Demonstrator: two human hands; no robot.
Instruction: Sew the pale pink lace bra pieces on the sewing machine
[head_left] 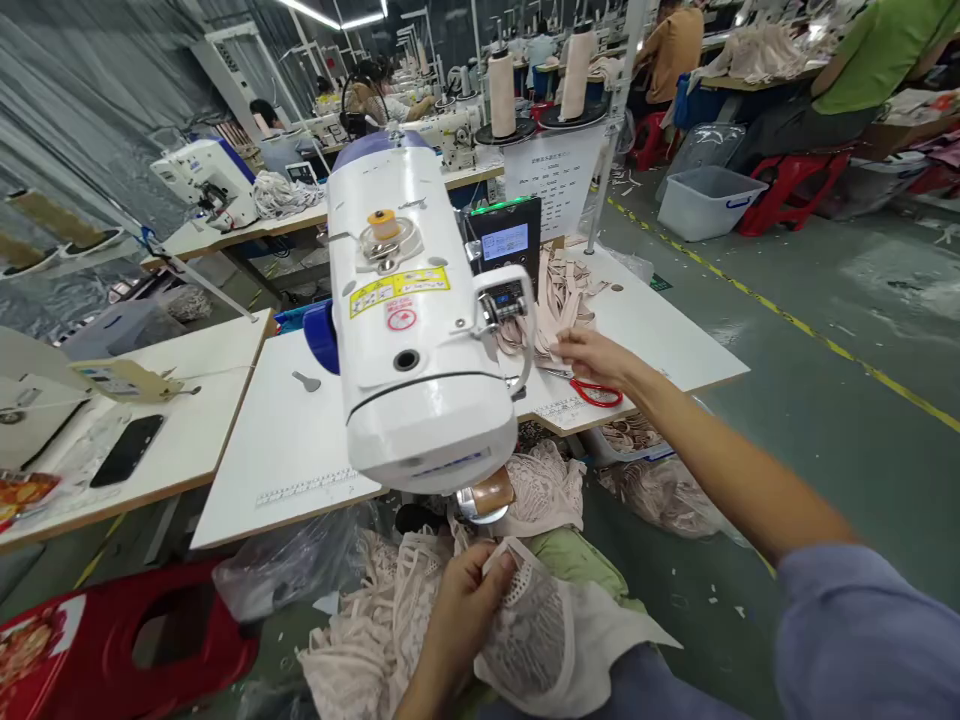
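My left hand (pixel 465 605) pinches the edge of a pale lace bra piece (pixel 532 630) that hangs over my lap. Out over the white table, the fingers of my right hand (pixel 596 358) close on a beige fabric strap (pixel 551 335) at the near end of a strap pile (pixel 562 285). Red-handled scissors (pixel 598 393) lie just below that hand. Between my arms stands a white sewing machine (pixel 420 330), its head hiding part of the table. More beige lace pieces (pixel 382 620) are heaped left of my left hand, and another lace piece (pixel 547 480) hangs below the machine.
Two thread cones (pixel 502 95) stand behind the machine beside a metal pole (pixel 615 130). A red stool (pixel 112 640) is at lower left. On the left table lies a black phone (pixel 127 450). A clear plastic bin (pixel 709 200) sits on the floor; people work farther back.
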